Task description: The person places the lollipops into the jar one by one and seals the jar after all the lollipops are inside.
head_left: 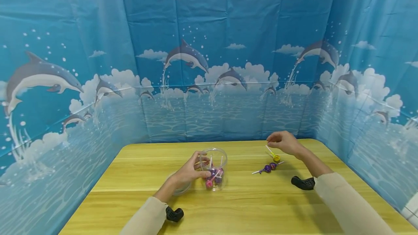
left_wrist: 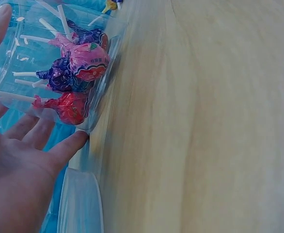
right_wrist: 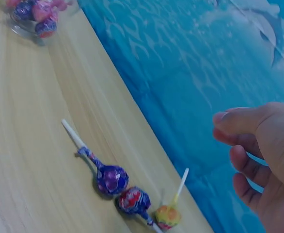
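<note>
My left hand (head_left: 190,171) holds a clear plastic jar (head_left: 213,151) at its side, thumb and fingers spread around the wall. Inside are several lollipops with white sticks, among them a red one (left_wrist: 73,108), a pink one (left_wrist: 88,60) and purple ones. Over the far right of the table hovers my right hand (head_left: 285,143), fingers loosely bent and holding nothing. Closest to it lies a yellow lollipop (right_wrist: 168,216), apart from the fingers in the right wrist view. Two lollipops, a purple one (right_wrist: 112,179) and a purple-and-red one (right_wrist: 134,200), lie beside it, heads touching or nearly so.
A round clear lid (head_left: 181,190) lies on the table left of the jar, partly hidden by my left forearm. The yellow wood-grain table (head_left: 241,209) ends at a blue dolphin-print curtain (head_left: 228,115) at the back and sides.
</note>
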`<state>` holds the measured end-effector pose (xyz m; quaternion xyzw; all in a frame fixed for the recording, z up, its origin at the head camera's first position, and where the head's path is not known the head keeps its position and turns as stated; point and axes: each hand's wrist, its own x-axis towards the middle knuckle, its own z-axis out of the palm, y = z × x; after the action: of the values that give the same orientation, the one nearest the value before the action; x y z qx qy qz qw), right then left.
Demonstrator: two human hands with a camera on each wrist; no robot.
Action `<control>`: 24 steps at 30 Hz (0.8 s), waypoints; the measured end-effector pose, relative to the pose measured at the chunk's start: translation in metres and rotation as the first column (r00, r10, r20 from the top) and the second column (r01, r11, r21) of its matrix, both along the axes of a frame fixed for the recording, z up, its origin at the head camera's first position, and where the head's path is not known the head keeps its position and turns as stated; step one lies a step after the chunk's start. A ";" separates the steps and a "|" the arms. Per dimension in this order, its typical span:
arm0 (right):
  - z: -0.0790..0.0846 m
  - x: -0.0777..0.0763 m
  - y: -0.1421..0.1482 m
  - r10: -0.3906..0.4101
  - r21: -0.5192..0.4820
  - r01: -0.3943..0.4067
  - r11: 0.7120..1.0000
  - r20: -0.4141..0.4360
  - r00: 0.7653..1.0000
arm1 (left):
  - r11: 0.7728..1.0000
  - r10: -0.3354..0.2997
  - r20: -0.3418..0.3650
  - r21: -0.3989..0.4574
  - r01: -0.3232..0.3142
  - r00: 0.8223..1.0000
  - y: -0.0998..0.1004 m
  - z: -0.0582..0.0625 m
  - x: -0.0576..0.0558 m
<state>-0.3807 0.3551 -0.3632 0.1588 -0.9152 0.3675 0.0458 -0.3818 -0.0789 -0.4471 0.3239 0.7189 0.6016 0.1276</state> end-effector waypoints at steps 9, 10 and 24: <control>-0.015 -0.012 0.007 -0.069 0.001 0.069 0.998 0.010 0.998 | 1.000 0.008 -0.006 -0.003 -0.008 1.000 0.000 0.002 -0.001; -0.018 -0.015 0.008 -0.078 0.004 0.078 0.997 0.008 0.997 | 1.000 0.007 -0.008 -0.002 -0.007 1.000 0.000 0.002 -0.001; -0.064 -0.040 0.006 -0.190 0.027 0.191 0.981 -0.036 0.981 | 1.000 0.011 -0.002 -0.015 -0.011 1.000 -0.001 0.001 -0.001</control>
<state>-0.4211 0.3609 -0.4276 0.0774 -0.9308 0.3447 0.0935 -0.3831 -0.0797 -0.4464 0.3196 0.7252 0.5967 0.1262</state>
